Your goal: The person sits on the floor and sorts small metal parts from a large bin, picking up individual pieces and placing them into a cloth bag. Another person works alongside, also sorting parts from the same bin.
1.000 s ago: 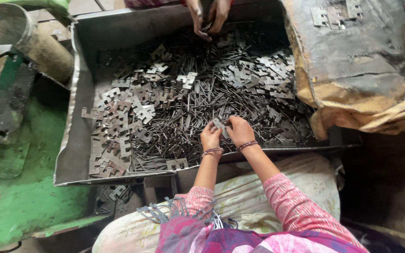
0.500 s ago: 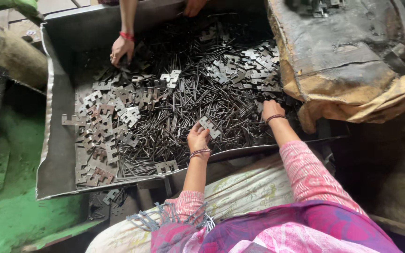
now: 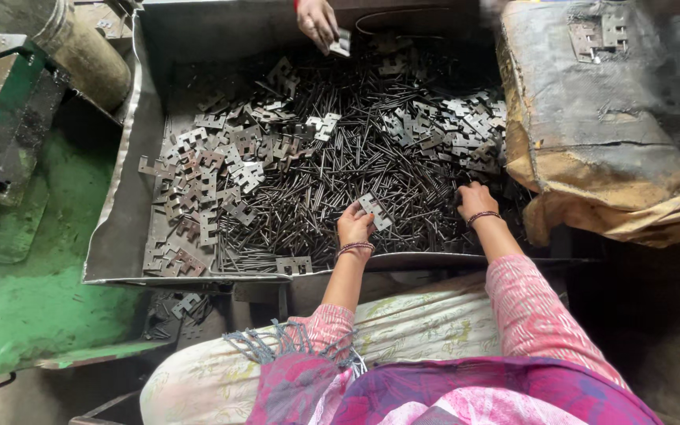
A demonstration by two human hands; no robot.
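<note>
I see my left hand pinching a flat metal plate at the near edge of the metal tray. My right hand, just right of it, rests spread on dark pins. A co-worker's hand holds another plate at the far side.

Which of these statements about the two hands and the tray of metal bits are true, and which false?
1. The left hand holds a flat notched metal plate. True.
2. The right hand is lifted high above the tray. False: it rests down among the thin rods.
3. The tray holds only rods. False: notched plates lie there too, many heaped at its left side.
4. Another person's hand reaches in at the far edge. True.
</note>
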